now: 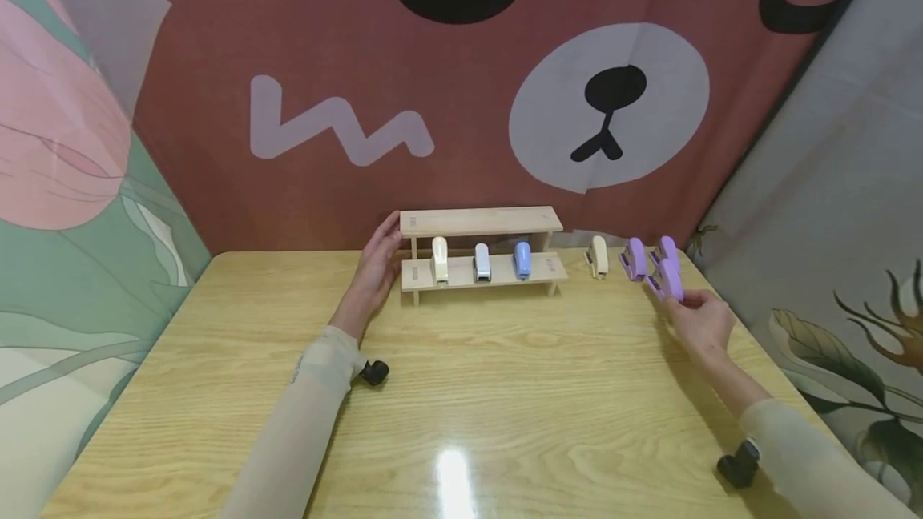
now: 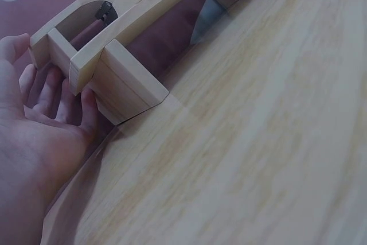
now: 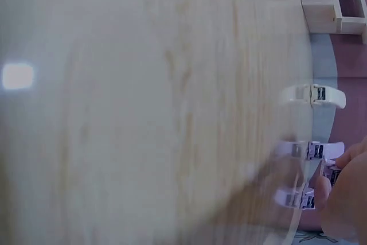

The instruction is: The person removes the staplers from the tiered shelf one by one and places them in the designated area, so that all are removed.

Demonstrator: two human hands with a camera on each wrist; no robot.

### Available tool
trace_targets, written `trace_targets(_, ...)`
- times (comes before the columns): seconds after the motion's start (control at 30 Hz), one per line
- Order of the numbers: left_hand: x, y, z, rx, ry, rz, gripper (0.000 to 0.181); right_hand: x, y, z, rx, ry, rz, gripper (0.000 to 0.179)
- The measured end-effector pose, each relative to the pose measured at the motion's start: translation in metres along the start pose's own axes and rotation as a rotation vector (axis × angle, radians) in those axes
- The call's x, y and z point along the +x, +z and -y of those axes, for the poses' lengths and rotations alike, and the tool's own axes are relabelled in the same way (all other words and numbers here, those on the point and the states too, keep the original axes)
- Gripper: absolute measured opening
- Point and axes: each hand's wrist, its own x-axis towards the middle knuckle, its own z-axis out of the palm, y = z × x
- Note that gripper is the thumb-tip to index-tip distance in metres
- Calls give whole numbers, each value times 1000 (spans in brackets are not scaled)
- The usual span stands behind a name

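A two-tier wooden rack [image 1: 481, 220] stands at the back of the table. My left hand [image 1: 375, 271] holds its left end, with curled fingers against the end pieces in the left wrist view. On the lower tier sit a cream mini stapler [image 1: 440, 259], a whitish-grey stapler [image 1: 482, 264] and a blue stapler [image 1: 522, 260]. At the right, my right hand [image 1: 703, 323] pinches a purple stapler [image 1: 667, 279] by its near end. Two more purple staplers, one at left [image 1: 634, 259] and one behind [image 1: 667, 247], stand close by. Another cream stapler [image 1: 597, 256] stands between them and the rack.
The wooden table [image 1: 461, 391] ends just behind the rack and staplers. A reddish cloth [image 1: 346, 199] with a cartoon face hangs behind it. Patterned curtains hang on the left [image 1: 58, 287] and right [image 1: 851, 183], close to the table's sides.
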Motion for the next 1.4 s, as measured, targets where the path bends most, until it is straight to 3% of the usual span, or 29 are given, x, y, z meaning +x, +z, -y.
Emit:
trace_targets(0.8, 1, -3, 1, 1, 3, 0, 55, 4, -8, -12, -94, 19, 42, 51)
trace_targets(1.4, 2, -3, 1, 13, 11, 14, 55, 5, -10, -14, -92, 45, 112, 51)
